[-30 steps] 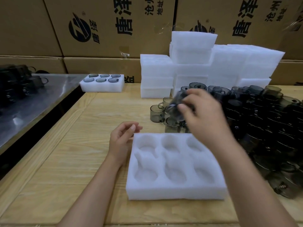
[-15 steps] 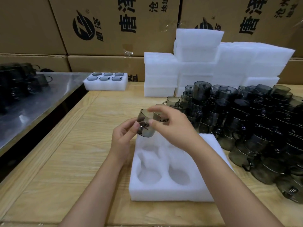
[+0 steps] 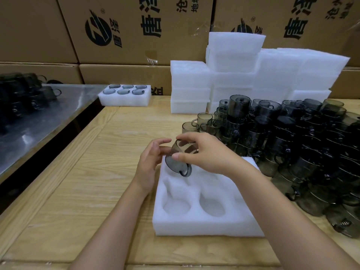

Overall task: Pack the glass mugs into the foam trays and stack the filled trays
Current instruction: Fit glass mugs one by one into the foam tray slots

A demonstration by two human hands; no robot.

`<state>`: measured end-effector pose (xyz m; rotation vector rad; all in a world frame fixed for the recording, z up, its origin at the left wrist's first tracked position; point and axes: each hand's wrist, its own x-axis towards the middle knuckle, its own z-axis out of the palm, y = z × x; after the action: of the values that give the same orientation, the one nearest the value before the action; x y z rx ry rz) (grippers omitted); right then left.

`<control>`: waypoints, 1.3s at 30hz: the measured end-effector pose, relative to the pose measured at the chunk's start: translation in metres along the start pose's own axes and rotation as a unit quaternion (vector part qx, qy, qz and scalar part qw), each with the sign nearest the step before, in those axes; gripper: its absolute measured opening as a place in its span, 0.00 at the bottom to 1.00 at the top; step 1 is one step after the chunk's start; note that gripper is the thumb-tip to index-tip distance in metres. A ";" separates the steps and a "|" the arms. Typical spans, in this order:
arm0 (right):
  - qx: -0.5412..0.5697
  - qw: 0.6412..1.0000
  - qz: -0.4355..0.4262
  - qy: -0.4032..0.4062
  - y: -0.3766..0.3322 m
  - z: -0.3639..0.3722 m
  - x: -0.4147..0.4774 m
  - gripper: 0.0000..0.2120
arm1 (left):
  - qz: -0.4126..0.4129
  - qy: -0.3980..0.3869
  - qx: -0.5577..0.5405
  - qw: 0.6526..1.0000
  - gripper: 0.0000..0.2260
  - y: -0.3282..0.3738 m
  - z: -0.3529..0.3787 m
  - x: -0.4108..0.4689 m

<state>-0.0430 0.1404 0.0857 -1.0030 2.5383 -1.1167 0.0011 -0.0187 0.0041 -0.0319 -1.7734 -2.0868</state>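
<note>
Farthest left, a metal table (image 3: 48,114) is carrying a blurred cluster of dark mugs (image 3: 29,92), too dim to count. Just right of it, one filled tray (image 3: 124,100) is sitting at the far edge of the wooden table (image 3: 87,182), holding six mugs in two rows of three.

Nearer, the left hand (image 3: 150,166) is reaching in with its fingers loosely spread and gently curved, their tips touching the left side of one glass mug (image 3: 176,162). That mug is hanging tilted, handle downward, over the far left corner of one open foam tray (image 3: 204,227). The right hand (image 3: 206,152) is pinching it, thumb against its near side and fingers arching over the top. Two empty pockets are showing plainly in the tray's near row; the forearm is hiding others.

Behind, white foam stacks (image 3: 253,75) are standing against cardboard boxes (image 3: 136,30). Rightmost, a mug pile (image 3: 302,145) is crowding the table, beyond counting.
</note>
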 end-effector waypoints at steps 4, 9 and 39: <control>-0.057 0.998 -0.019 -0.023 0.000 0.001 -0.001 0.29 | -0.018 -0.016 -0.005 1.000 0.15 -0.008 0.003 0.000; -0.137 0.988 -0.052 -0.048 -0.002 0.004 -0.001 0.28 | -0.031 -0.021 0.014 0.999 0.09 -0.011 0.002 -0.001; -0.299 0.940 -0.061 -0.154 0.022 0.034 -0.013 0.47 | -0.027 -0.079 0.077 0.994 0.19 -0.003 0.006 -0.004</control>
<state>-0.0301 0.1399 0.0451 -1.3532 2.6109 -0.1519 0.0029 -0.0119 0.0015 -0.1102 -2.0464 -2.0284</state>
